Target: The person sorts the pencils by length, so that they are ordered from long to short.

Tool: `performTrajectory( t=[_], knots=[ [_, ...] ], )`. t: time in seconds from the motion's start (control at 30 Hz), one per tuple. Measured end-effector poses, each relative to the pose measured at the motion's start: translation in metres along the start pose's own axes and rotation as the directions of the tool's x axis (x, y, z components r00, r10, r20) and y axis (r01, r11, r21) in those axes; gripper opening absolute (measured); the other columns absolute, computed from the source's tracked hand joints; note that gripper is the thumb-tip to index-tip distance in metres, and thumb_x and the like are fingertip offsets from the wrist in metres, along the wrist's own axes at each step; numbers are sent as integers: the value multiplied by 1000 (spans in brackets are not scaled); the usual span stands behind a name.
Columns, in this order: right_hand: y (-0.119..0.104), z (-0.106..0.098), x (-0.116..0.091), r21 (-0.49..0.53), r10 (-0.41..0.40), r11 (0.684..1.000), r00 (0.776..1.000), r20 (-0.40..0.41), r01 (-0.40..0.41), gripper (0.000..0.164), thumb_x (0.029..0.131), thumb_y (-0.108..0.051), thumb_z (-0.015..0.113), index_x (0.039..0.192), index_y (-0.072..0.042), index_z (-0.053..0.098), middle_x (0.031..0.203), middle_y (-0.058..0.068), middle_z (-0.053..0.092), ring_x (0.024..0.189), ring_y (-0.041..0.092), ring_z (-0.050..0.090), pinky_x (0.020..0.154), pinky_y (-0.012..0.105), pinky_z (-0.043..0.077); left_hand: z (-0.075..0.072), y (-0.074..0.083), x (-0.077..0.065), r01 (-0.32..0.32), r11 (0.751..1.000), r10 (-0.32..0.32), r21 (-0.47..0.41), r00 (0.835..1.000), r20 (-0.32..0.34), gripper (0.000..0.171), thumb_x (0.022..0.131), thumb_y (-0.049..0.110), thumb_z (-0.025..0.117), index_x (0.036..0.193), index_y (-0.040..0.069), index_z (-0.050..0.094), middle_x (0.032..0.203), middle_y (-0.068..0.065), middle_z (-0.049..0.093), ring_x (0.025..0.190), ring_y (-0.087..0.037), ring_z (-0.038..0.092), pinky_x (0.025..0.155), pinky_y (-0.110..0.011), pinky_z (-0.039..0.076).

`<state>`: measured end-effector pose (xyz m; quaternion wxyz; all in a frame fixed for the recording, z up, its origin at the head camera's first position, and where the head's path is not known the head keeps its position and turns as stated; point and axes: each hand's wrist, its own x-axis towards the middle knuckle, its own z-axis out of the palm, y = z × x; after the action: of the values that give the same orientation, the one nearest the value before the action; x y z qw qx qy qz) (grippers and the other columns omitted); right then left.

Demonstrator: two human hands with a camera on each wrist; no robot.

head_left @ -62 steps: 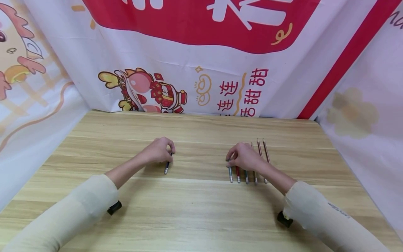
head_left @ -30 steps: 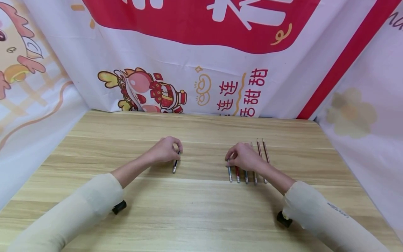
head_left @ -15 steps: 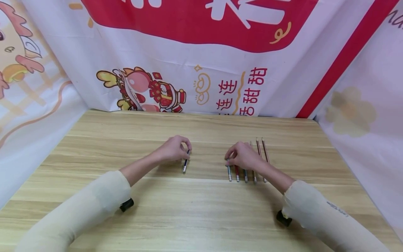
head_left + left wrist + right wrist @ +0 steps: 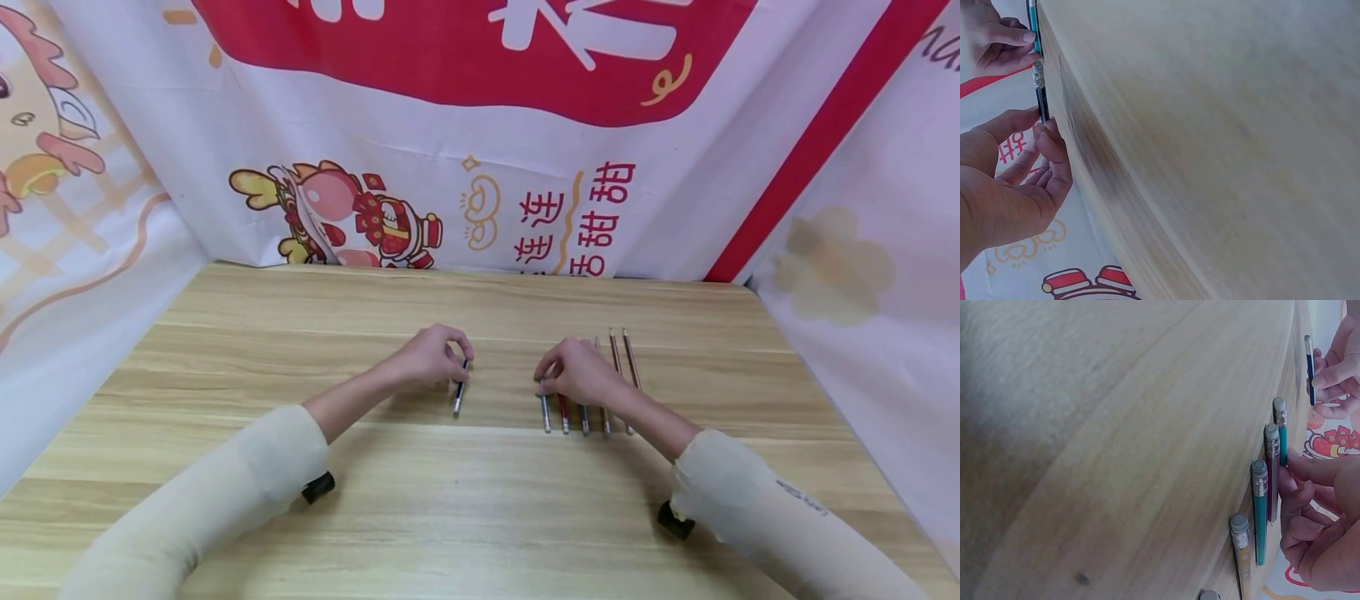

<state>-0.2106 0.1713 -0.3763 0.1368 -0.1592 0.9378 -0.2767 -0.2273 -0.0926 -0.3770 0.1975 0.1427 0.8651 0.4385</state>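
My left hand pinches a dark pencil between thumb and fingers, its eraser end toward me; in the left wrist view the eraser shows clearly. To the right, my right hand pinches a teal pencil, the leftmost of a row lying side by side. Next to it are a red pencil, another teal pencil and a yellowish pencil. The right hand and forearm hide parts of the row in the head view. Pointed tips face the back.
The wooden table runs back to a printed white and red cloth. More cloth hangs at the left and right sides. Rightmost in the row lies a brownish pencil. Black wrist devices hang under both sleeves.
My left hand has slid steadily rightward with the dark pencil, narrowing the gap to the row. The right hand has stayed nearly in place on the teal pencil.
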Motion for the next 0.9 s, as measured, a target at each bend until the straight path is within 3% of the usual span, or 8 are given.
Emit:
performTrajectory(
  t=[0.33, 0.9],
  knots=[
    [1, 1, -1, 5, -11, 1000, 1000, -9, 11, 13, 88, -12, 84, 99, -8, 81, 85, 1, 75, 77, 12, 67, 71, 31, 55, 13, 5, 6, 10, 998, -8, -57, 1000, 26, 23, 85, -5, 77, 107, -3, 68, 76, -8, 73, 56, -13, 58, 47, -21, 43],
    [1, 0, -1, 0, -18, 1000, 1000, -6, 18, 14, 87, -13, 84, 100, -8, 81, 85, 1, 76, 77, 13, 68, 71, 31, 56, 30, 14, 15, -1, 998, 5, -70, 999, 48, 24, 85, -5, 77, 106, -1, 67, 73, -7, 70, 52, -13, 53, 46, -20, 42]
  ],
)
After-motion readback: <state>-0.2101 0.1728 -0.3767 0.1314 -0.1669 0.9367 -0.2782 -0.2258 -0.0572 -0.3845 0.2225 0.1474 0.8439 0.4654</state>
